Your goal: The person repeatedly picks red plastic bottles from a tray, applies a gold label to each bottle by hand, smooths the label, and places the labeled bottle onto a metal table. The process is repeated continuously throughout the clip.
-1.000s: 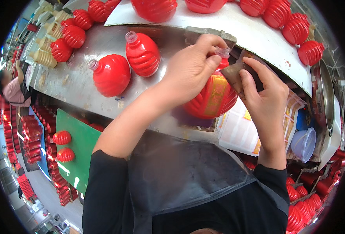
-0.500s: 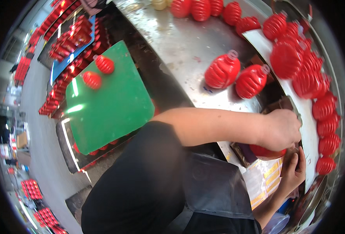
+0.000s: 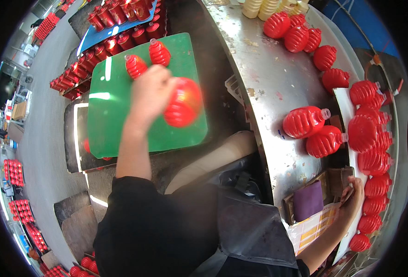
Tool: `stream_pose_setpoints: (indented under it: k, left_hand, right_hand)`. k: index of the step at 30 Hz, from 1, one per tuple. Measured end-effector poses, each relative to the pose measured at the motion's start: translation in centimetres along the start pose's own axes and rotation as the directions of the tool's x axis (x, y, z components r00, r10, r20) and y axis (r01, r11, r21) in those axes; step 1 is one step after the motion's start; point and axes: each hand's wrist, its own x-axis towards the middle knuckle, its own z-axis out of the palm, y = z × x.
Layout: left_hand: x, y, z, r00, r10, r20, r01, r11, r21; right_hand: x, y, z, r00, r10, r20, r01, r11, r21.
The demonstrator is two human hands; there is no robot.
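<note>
Red ribbed bottle (image 3: 183,102), blurred, is in the left hand (image 3: 151,94): fingers closed around it, held over the green board (image 3: 116,124), near its right edge. Two more red bottles (image 3: 147,60) sit at the far end of that board, just beyond the hand. Right hand (image 3: 353,199) is low at the right, by the edge of the white strip (image 3: 347,99); fingertips touch a small brown piece (image 3: 340,177), grip mostly hidden, can't tell how far it's closed or whether it holds anything. Just left of that hand: a purple pad (image 3: 308,200) in a brown holder, and a sheet of yellow labels (image 3: 312,229) below it. Steel table (image 3: 268,87) curves between the two hands; two red bottles (image 3: 315,131) lie on their sides on it, caps pointing right, touching each other. A row of red bottles (image 3: 372,138) packs the white strip along the table's right rim, more at the far end beside a few cream-coloured bottles (image 3: 271,6). On the floor to the left, trays of red bottles (image 3: 121,21) and further clusters (image 3: 15,173) well apart from the board.
</note>
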Motion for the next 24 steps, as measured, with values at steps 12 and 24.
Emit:
stream_pose_setpoints:
  k: [12,24]
  left_hand:
    - [3.6,-33.3,-4.5,0.826,-0.51,-0.242,0.563,0.712,0.42]
    - [6.7,-43.1,-1.3,0.829,-0.523,-0.199,0.557,0.74,0.377]
  right_hand:
    - [9.5,-4.1,12.8,0.918,-0.313,0.243,0.388,0.588,-0.709]
    - [0.7,-0.5,4.5,0.953,-0.213,-0.216,0.069,0.845,-0.53]
